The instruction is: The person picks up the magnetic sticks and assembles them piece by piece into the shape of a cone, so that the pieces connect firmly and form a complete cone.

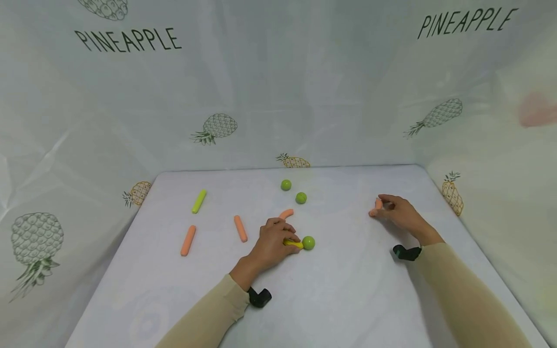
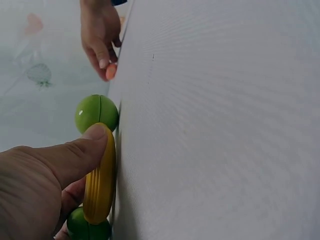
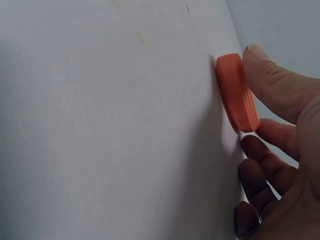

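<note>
On the table point(image 1: 330, 299), left to right, we log an orange stick point(image 1: 188, 240), a lime stick point(image 1: 198, 201) and a second orange stick point(image 1: 240, 228), all apart from the hands. Next is the left hand point(image 1: 271, 241): grip clamped on a yellow piece point(image 2: 100, 185), thumb at the end beside a green ball point(image 2: 92, 112). In the left wrist view, a lower green ball point(image 2: 87, 227) sits by the other end. We judge a light pinch and straight downward placement best here, since a sideways nudge would probably roll the balls. Farthest right, the right hand point(image 1: 402, 215) has its grip clamped on an orange piece point(image 3: 236, 92), thumb against one side, close to the table; we cannot tell whether it bears weight there. Our advice: settle the angle first, then part the fingers without dragging.
</note>
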Tool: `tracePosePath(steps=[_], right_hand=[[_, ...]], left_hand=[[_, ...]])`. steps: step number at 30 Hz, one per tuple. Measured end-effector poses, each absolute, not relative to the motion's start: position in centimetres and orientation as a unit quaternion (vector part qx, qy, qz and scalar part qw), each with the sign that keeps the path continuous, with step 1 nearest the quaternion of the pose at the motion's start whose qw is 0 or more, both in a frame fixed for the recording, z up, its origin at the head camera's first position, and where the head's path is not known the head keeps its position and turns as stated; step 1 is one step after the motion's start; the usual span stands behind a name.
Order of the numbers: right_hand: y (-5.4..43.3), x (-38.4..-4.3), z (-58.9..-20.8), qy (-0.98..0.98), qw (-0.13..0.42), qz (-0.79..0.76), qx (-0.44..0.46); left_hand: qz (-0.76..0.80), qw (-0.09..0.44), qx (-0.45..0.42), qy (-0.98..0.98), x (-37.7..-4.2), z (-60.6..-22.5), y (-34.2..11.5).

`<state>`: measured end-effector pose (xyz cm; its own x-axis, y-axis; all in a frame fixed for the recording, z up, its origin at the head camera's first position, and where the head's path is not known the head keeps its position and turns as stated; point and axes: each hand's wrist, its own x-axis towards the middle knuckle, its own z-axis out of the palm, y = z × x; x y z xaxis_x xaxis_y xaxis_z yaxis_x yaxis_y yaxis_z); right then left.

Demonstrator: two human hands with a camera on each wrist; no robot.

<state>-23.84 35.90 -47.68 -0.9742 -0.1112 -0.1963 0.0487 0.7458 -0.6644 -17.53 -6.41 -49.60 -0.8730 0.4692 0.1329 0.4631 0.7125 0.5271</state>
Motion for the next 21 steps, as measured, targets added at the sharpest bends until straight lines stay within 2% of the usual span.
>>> tracePosePath(steps=[21], right_hand=[[34.8,-23.9,-48.5,0.939,0.058,-0.338,-0.005]], left_hand=[[0.281,0.004,0.253,0.926,-17.7,-49.7,-6.5]])
